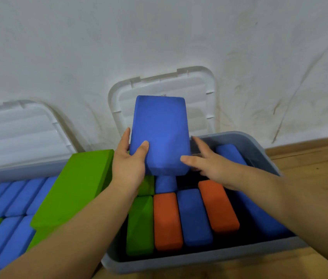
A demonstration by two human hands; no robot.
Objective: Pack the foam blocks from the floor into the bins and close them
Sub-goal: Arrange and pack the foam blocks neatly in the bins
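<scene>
A blue foam block (160,133) stands tilted above the right grey bin (209,259). My left hand (128,165) grips its left edge, thumb on the front face. My right hand (209,164) touches its right lower side with fingers spread and nearly straight. Inside the right bin lie green (140,224), orange (167,220) and blue (194,216) blocks on edge, plus another orange block (217,206). The left grey bin (8,174) holds several blue blocks (16,198), and a big green block (74,188) lies across its top.
Two white lids lean against the white wall, the left lid (18,129) behind the left bin and the right lid (199,87) behind the right bin. Wooden floor (310,158) shows to the right and in front of the bins.
</scene>
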